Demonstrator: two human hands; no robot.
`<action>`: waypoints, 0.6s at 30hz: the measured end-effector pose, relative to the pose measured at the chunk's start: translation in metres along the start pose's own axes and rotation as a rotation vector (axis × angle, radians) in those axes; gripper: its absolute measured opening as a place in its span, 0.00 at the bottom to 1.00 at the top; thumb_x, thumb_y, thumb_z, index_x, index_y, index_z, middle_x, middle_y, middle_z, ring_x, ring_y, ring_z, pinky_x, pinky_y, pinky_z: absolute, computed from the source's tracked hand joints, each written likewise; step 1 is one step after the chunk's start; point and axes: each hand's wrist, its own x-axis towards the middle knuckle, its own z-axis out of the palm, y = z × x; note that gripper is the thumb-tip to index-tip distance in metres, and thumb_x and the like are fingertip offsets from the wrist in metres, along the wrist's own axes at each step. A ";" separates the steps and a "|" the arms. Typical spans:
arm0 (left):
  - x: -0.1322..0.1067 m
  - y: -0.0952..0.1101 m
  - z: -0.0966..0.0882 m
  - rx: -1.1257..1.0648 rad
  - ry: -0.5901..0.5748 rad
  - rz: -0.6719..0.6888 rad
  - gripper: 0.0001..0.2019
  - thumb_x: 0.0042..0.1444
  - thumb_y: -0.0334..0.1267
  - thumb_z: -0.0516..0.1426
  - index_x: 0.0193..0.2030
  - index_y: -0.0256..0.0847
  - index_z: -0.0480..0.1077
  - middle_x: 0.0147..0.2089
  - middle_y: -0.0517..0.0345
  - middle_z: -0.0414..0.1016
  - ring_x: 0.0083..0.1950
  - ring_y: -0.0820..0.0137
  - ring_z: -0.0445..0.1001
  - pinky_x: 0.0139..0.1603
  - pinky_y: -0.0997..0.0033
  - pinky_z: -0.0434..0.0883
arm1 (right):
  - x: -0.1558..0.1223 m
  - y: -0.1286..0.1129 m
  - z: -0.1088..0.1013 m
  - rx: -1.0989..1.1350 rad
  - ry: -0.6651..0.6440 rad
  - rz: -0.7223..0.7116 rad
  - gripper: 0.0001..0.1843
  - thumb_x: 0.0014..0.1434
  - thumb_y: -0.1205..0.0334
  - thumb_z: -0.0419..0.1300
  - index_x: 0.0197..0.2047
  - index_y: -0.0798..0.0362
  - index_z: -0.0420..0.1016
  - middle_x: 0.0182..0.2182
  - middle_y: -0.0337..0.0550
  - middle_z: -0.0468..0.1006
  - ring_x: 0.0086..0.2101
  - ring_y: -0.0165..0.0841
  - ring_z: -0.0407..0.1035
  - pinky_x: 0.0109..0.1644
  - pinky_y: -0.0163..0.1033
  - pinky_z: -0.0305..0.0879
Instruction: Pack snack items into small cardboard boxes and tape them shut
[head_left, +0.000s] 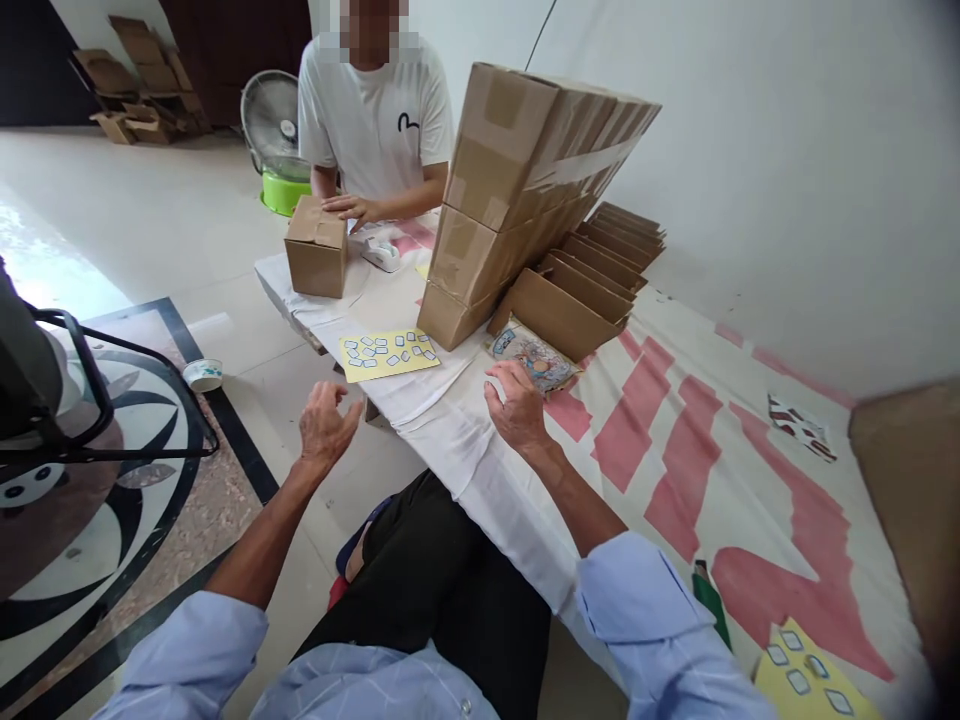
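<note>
My right hand (pixel 514 405) rests on the cloth-covered table (pixel 675 450), its fingers curled on the near edge of a colourful printed packet (pixel 534 356). That packet lies in front of a row of flat folded cartons (pixel 581 290). My left hand (pixel 324 425) hangs in the air left of the table edge, fingers loosely curled with nothing in them. A yellow sticker sheet (pixel 388 354) lies on the table between my hands, a little further off.
A tall leaning stack of sealed cardboard boxes (pixel 525 180) stands mid-table. Across the table a person in a white shirt (pixel 375 120) has a hand on a small brown box (pixel 316 247), beside a white tape dispenser (pixel 382 255). Another sticker sheet (pixel 806 680) lies near right. A fan (pixel 274 120) stands behind.
</note>
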 end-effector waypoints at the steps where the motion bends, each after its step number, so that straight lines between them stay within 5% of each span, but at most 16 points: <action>1: 0.005 -0.005 -0.005 -0.040 0.002 -0.103 0.11 0.58 0.49 0.65 0.39 0.48 0.70 0.42 0.51 0.77 0.47 0.53 0.78 0.50 0.54 0.77 | 0.009 -0.007 0.004 -0.002 -0.023 -0.019 0.11 0.68 0.66 0.58 0.49 0.47 0.80 0.49 0.51 0.81 0.54 0.49 0.75 0.64 0.56 0.73; 6: 0.037 -0.013 -0.010 -0.500 -0.258 -0.513 0.20 0.49 0.58 0.68 0.33 0.43 0.73 0.34 0.53 0.80 0.33 0.64 0.76 0.31 0.67 0.71 | 0.059 -0.033 0.015 -0.057 -0.116 -0.156 0.11 0.69 0.67 0.57 0.49 0.48 0.80 0.51 0.53 0.80 0.54 0.50 0.72 0.64 0.56 0.73; 12: 0.056 -0.010 0.009 -0.661 -0.326 -0.546 0.19 0.41 0.52 0.71 0.26 0.40 0.73 0.26 0.55 0.78 0.24 0.73 0.70 0.23 0.75 0.65 | 0.168 -0.031 0.043 -0.142 -0.220 -0.419 0.08 0.71 0.65 0.62 0.51 0.51 0.79 0.60 0.54 0.78 0.67 0.53 0.66 0.77 0.68 0.62; 18: 0.059 -0.013 0.014 -0.747 -0.315 -0.561 0.15 0.42 0.47 0.70 0.23 0.40 0.72 0.25 0.54 0.79 0.23 0.74 0.71 0.22 0.77 0.65 | 0.242 0.016 0.096 -0.187 -0.428 -0.630 0.12 0.66 0.51 0.67 0.47 0.49 0.79 0.57 0.44 0.81 0.74 0.52 0.64 0.82 0.76 0.46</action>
